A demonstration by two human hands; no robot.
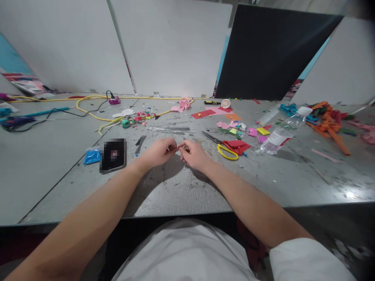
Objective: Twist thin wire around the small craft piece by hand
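My left hand (159, 152) and my right hand (193, 154) meet fingertip to fingertip over the middle of the grey table (175, 187). Both pinch one small thin piece (178, 148) between them; it is too small to name, perhaps a bit of wire. A bundle of thin silvery wires (170, 129) lies just beyond the hands. Scissors with yellow handles (225, 150) rest on red paper (238, 145) to the right of my right hand.
A phone (113, 155) and a blue packet (92, 157) lie left of the hands. A plastic bottle (281, 130) lies on its side at right. Coloured paper scraps (234, 127), orange strips (329, 123) and a yellow cable (88, 111) litter the back.
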